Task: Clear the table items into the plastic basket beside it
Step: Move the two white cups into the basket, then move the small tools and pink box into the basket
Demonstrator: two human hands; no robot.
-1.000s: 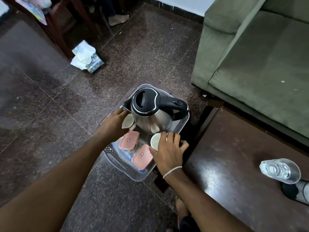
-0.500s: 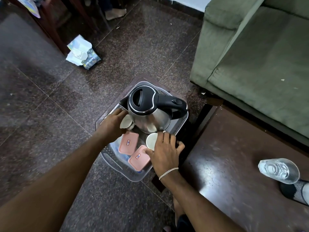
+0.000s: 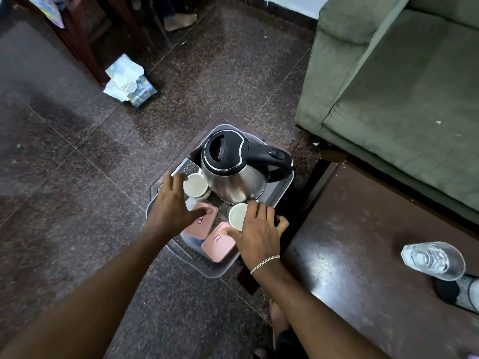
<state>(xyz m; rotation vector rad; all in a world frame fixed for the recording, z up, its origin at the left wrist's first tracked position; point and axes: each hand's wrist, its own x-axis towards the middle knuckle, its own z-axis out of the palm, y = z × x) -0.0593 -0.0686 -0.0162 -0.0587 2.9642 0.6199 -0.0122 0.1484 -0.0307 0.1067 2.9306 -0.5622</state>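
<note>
right hand (image 3: 259, 235) gripping white cup (image 3: 237, 215) (rim up), inside basket (image 3: 207, 270)

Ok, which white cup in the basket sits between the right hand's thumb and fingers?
The near cup beside the nearer pink lid; the far cup against the kettle sits by the left hand.

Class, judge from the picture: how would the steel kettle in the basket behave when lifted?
The stainless steel kettle with black lid and handle looks rigid; its polished body is probably slippery, so the handle likely grips best. Its broad base suggests it resists tipping. With the lid shut, its weight cannot be judged.
</note>
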